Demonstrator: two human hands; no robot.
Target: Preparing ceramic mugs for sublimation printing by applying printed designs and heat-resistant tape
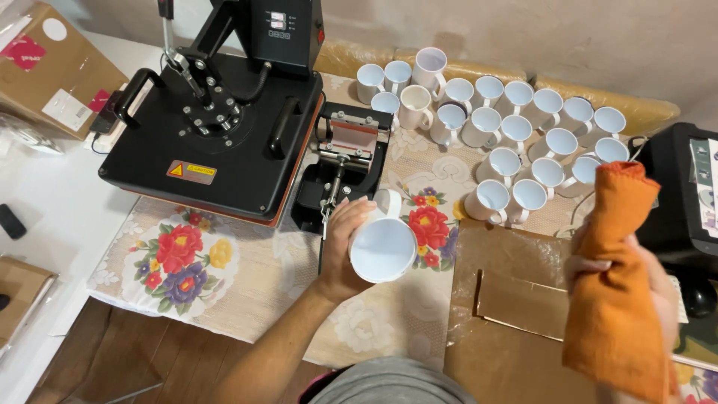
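The left hand (342, 243) is wrapped around a white mug (383, 245), fingers curled on its side, gripping it firm. The mug tips toward the camera, so its open mouth and white inside show, and its handle points up and away. It hangs just above the tablecloth (247, 284), right beside the red flower print.

Over on the right, the right hand (643, 280) is up near the camera, closed on an orange cloth (617, 292). The cloth drapes down over the hand and hides most of it; only a few fingertips (587, 263) peek out at the cloth's left edge. Mug and cloth are well apart, with no contact between them.

Just beyond the held mug sits the small mug press (344, 161), black with a reddish curved pad, its lever pointing toward the left hand. To its left stands the big black heat press (217, 142), its flat top plate down and a warning sticker near the front edge.

Behind and to the right, a crowd of white mugs (516, 150) stands upright in loose rows, mouths up, reaching from behind the mug press to the far right. One of them stands on top of the others at the back.

Below the right hand lies a sheet of brown paper (493, 329) with a cardboard piece (523, 303) on it. A black machine (684, 194) sits at the right edge, partly behind the cloth. A cardboard box (52, 67) rests far left on the white table (52, 217).
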